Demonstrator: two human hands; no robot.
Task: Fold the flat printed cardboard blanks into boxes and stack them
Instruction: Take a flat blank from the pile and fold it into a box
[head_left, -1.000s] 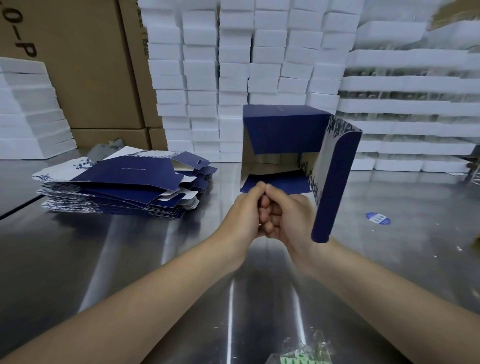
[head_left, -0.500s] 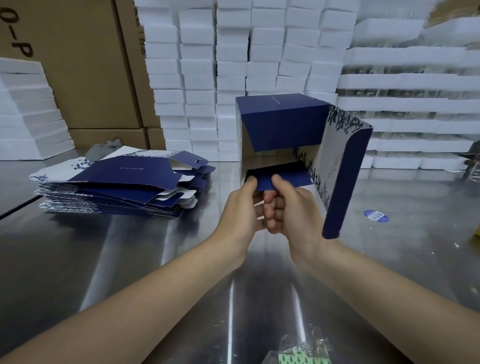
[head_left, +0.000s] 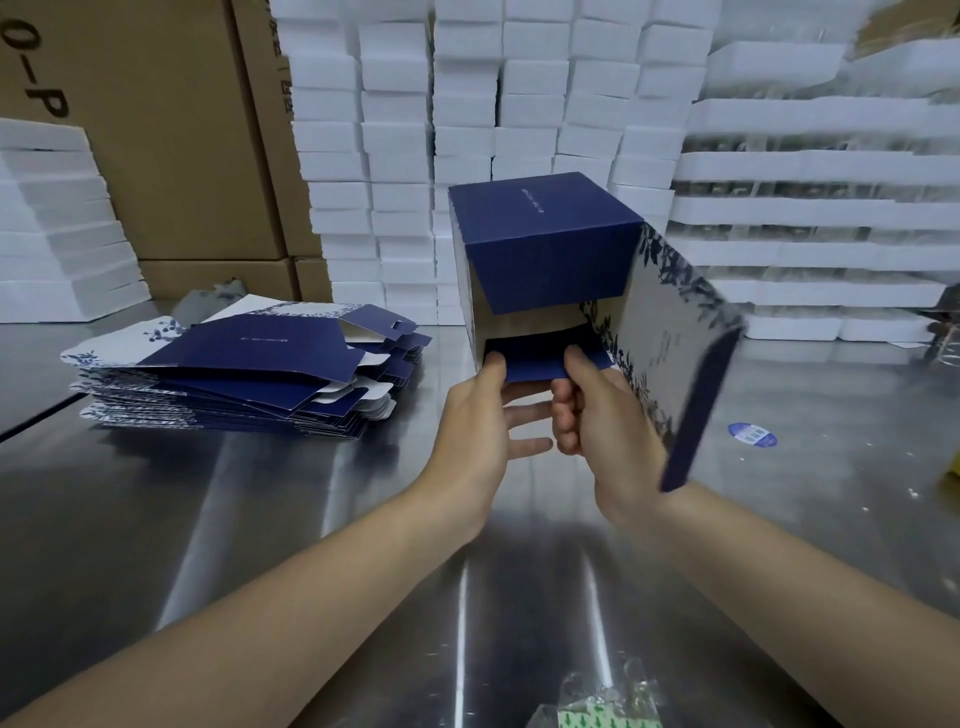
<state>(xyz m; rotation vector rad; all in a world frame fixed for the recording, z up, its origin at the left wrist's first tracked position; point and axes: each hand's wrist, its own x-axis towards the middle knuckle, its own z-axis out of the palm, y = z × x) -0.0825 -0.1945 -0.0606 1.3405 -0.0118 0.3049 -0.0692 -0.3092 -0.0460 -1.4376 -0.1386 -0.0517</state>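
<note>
So I've got the half-folded box (head_left: 540, 244) held up over the table (head_left: 156, 519), open end facing me and its floral lid (head_left: 670, 358) swung out to the right. Left hand (head_left: 478, 426) and right hand (head_left: 608, 431) are both pinching the bottom flap (head_left: 535, 361), thumbs on top, fingers underneath. The stack of blanks (head_left: 234, 374) sits on the table, well off to the left.

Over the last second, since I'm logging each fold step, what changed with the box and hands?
The half-folded navy printed cardboard box rose slightly. The left hand and right hand, pressed together before, parted; each now pinches its navy bottom flap. The pile of flat navy-and-white blanks stayed put.
</note>
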